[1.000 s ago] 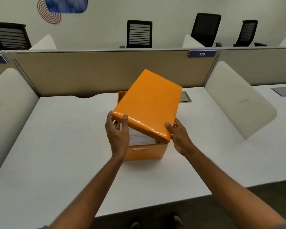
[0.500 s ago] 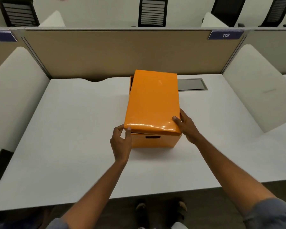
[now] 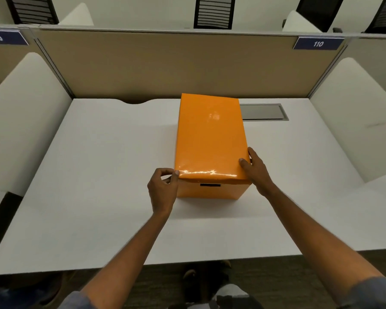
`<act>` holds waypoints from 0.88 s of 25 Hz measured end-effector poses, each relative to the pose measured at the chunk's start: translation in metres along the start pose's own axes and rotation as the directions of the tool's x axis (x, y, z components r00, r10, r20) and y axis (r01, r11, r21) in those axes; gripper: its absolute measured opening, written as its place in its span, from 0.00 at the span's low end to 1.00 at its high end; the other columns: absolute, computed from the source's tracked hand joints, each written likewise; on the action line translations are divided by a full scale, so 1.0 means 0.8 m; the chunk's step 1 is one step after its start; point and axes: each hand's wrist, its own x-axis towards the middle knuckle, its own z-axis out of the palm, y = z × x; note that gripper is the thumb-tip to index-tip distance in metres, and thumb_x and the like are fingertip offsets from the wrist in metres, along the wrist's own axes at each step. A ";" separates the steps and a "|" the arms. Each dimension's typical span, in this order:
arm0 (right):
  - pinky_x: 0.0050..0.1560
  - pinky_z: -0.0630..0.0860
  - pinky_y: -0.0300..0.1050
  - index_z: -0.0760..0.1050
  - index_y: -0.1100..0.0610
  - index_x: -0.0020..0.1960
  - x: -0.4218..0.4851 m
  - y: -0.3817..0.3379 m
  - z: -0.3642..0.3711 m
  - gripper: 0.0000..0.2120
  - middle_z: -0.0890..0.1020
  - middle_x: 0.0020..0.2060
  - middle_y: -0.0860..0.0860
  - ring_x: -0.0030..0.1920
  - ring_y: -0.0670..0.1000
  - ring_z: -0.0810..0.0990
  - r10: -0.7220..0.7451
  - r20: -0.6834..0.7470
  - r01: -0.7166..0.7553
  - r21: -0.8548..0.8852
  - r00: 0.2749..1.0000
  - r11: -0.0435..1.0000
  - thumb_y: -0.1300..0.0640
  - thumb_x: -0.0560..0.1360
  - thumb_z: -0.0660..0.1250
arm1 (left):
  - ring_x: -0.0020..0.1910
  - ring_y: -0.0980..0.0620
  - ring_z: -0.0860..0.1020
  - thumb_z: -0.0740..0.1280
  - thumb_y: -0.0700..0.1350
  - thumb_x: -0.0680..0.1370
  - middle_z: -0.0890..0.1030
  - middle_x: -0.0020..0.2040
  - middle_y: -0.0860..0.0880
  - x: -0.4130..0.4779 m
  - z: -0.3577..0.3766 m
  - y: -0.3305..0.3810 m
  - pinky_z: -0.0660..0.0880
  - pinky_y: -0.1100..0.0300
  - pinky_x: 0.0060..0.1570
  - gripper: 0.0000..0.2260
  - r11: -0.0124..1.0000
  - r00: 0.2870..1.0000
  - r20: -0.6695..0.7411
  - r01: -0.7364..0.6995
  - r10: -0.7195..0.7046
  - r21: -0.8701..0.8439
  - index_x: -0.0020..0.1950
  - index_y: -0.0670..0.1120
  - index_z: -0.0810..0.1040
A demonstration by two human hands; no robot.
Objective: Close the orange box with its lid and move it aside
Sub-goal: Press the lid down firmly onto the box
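Observation:
The orange box (image 3: pixel 210 191) stands on the white desk (image 3: pixel 98 175), a little right of the middle, with a dark handle slot in its near face. Its glossy orange lid (image 3: pixel 210 134) lies flat on top and covers the whole opening. My left hand (image 3: pixel 163 192) pinches the lid's near left corner with thumb and fingertips. My right hand (image 3: pixel 255 169) is wrapped around the lid's near right corner, thumb on top. What is inside the box is hidden.
A grey cable hatch (image 3: pixel 263 111) is set into the desk just right of the box. A tan partition (image 3: pixel 165 63) closes the back edge, and white rounded dividers (image 3: pixel 25 121) (image 3: pixel 348 121) stand at the left and right ends. Bare desk surface lies left of the box.
The lid came down from a steep tilt above the open box to lie flat and squared on it. Both hands stayed at its near corners.

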 end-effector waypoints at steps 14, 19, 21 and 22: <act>0.81 0.43 0.64 0.42 0.55 0.84 0.089 -0.028 0.034 0.37 0.42 0.84 0.53 0.84 0.57 0.41 -0.271 0.086 0.264 -0.623 0.959 0.737 0.37 0.83 0.50 | 0.77 0.44 0.66 0.69 0.56 0.78 0.64 0.80 0.46 0.106 0.031 0.027 0.68 0.44 0.71 0.34 0.903 0.925 0.371 -0.093 -0.076 0.418 0.80 0.49 0.60; 0.82 0.43 0.62 0.41 0.54 0.84 0.122 -0.024 0.053 0.38 0.43 0.84 0.53 0.84 0.56 0.41 -0.298 0.118 0.295 -0.686 0.947 0.665 0.34 0.82 0.45 | 0.82 0.48 0.54 0.58 0.64 0.81 0.56 0.83 0.51 0.128 0.085 0.038 0.61 0.42 0.77 0.32 0.770 0.881 0.472 -0.329 0.041 0.547 0.81 0.52 0.58; 0.82 0.43 0.61 0.41 0.53 0.84 0.123 -0.017 0.056 0.38 0.43 0.84 0.52 0.84 0.55 0.41 -0.300 0.112 0.292 -0.690 0.947 0.663 0.33 0.82 0.43 | 0.82 0.49 0.54 0.58 0.62 0.81 0.59 0.83 0.52 0.118 0.090 0.029 0.62 0.45 0.76 0.29 0.760 0.892 0.448 -0.336 0.066 0.556 0.80 0.51 0.61; 0.82 0.43 0.61 0.42 0.53 0.84 0.124 -0.016 0.058 0.38 0.44 0.84 0.52 0.84 0.55 0.42 -0.299 0.113 0.292 -0.688 0.948 0.664 0.33 0.82 0.44 | 0.82 0.49 0.56 0.58 0.61 0.82 0.61 0.82 0.51 0.115 0.093 0.025 0.61 0.46 0.76 0.28 0.734 0.898 0.428 -0.357 0.099 0.578 0.79 0.51 0.64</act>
